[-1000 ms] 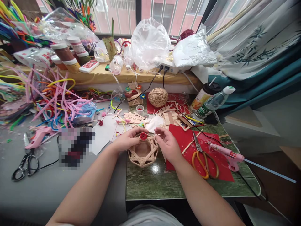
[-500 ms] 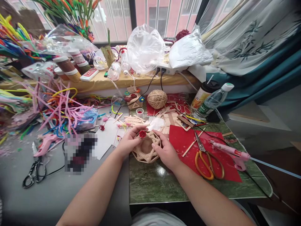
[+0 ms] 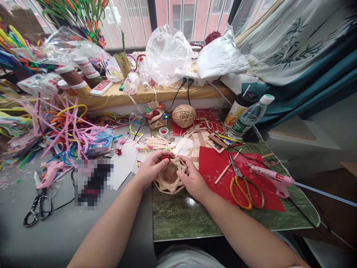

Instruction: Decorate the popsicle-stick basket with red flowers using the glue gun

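Both hands are around a small twine-wrapped basket with an angular rim and a round opening, held low over the green tabletop. My left hand grips its left side, the thumb lying over a red rose on the far left rim. Part of the rose is hidden under that thumb. On the opposite side my right hand is closed on the rim, thumb at the inner edge and fingers round the outside. Behind the basket lie pale craft sticks and a ball of twine.
To the right, orange-handled scissors and a pink glue gun lie on red felt. A water bottle and a drink cup stand behind. Pink pipe cleaners, another pink glue gun and black-handled scissors are left.
My left thumb has moved onto the red rose, which was uncovered before. The whole view has shifted slightly; my right hand keeps its hold on the basket.
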